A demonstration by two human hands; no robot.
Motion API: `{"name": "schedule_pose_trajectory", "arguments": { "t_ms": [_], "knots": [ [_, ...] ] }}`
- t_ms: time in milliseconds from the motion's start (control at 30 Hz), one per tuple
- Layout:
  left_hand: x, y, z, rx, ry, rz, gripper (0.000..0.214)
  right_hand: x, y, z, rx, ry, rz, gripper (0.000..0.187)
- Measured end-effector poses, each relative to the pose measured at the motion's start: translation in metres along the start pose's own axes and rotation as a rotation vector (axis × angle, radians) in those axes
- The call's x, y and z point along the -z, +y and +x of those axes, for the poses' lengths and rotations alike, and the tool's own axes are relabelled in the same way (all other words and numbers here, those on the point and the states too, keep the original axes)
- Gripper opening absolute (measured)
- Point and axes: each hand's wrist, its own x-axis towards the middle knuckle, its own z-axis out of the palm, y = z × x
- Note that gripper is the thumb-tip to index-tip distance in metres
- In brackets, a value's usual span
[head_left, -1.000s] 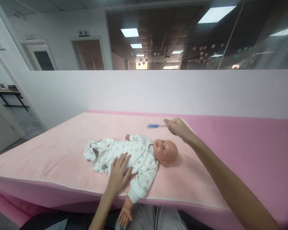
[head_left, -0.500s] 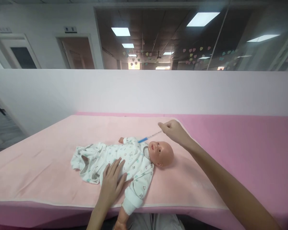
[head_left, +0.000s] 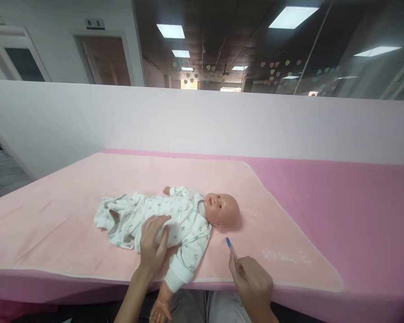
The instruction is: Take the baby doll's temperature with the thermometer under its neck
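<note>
A baby doll (head_left: 188, 215) lies on its back in a white patterned romper, its bald head to the right. My left hand (head_left: 153, 242) is at the near side of its belly, fingers and thumb apart, touching the cloth or just above it; I cannot tell which. Near the front edge, to the right of the doll, my right hand (head_left: 252, 280) is closed round a thin stick with a blue end (head_left: 229, 244). Its blue end points up and away from me, below the doll's head. Most of its shaft is hidden in my fingers.
Under the doll is a pale pink mat (head_left: 70, 215) on a darker pink padded table (head_left: 373, 224). A low white wall (head_left: 222, 121) runs along the back. One doll arm hangs over the front edge, by my lap (head_left: 207, 309).
My right hand has swung from above the doll's head down to the near right, still holding the stick. My left hand's fingers have lifted and bent a little. The camera view has tilted.
</note>
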Motion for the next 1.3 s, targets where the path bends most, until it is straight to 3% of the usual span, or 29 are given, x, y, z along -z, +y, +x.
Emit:
{"name": "schedule_pose_trajectory", "arguments": {
  "t_ms": [67,167,300,533,667,800,900,967,1033,1133,1300],
  "knots": [
    [-0.011,0.011,0.020,-0.071,0.007,-0.040,0.024,-0.006,-0.006,-0.009,-0.086,-0.077,-0.018,0.035],
    [-0.036,0.021,0.042,-0.154,-0.140,0.078,0.024,-0.016,-0.015,-0.009,-0.162,-0.335,-0.021,0.033],
    [-0.062,0.017,0.040,-0.233,-0.294,0.166,0.024,-0.023,-0.023,-0.005,-0.184,-0.638,-0.066,0.028],
    [-0.061,0.009,0.020,-0.259,-0.229,0.120,0.022,-0.029,-0.023,0.013,-0.322,-0.956,-0.094,0.026],
    [-0.060,0.009,0.019,-0.265,-0.174,0.128,0.021,-0.027,-0.018,0.032,-0.324,-1.031,-0.099,0.033],
    [-0.061,0.009,0.017,-0.257,-0.092,0.142,0.022,-0.030,-0.025,0.062,-0.308,-0.925,-0.044,0.034],
    [-0.062,0.008,0.015,-0.205,-0.069,0.103,0.020,-0.052,-0.040,0.085,-0.275,-0.665,0.200,0.024],
    [-0.064,0.007,0.014,-0.143,-0.048,0.063,0.019,-0.075,-0.050,0.093,-0.228,-0.479,0.421,0.028],
    [-0.066,0.007,0.013,-0.066,-0.017,0.038,0.017,-0.099,-0.057,0.093,-0.189,-0.356,0.631,0.037],
    [-0.067,0.007,0.013,0.019,-0.011,0.051,0.018,-0.124,-0.062,0.080,-0.260,-0.211,0.840,0.043],
    [-0.068,0.010,0.014,0.019,-0.014,0.131,0.020,-0.133,-0.062,0.066,-0.384,-0.111,0.913,0.043]
  ]
}}
